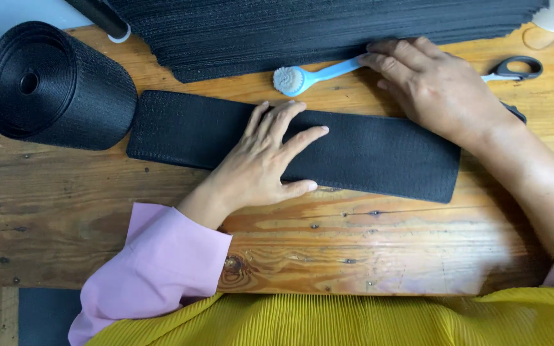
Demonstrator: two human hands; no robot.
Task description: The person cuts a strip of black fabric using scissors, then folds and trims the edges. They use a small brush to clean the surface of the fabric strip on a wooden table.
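Desk (pixel 97 224) of worn wood carries everything. Stacked black webbing pieces (pixel 328 29) fill its far edge, and a thick roll of black webbing (pixel 46 83) sits at the far left. Between them and the near edge lies a flat black strip (pixel 367 150), running left to right. The left hand (pixel 264 163) presses flat on the strip's middle, fingers spread. The right hand (pixel 434 86) rests beyond the strip, fingers loosely together, fingertips touching the handle of a light-blue brush (pixel 309 75). Scissors (pixel 514 67) lie just right of that hand.
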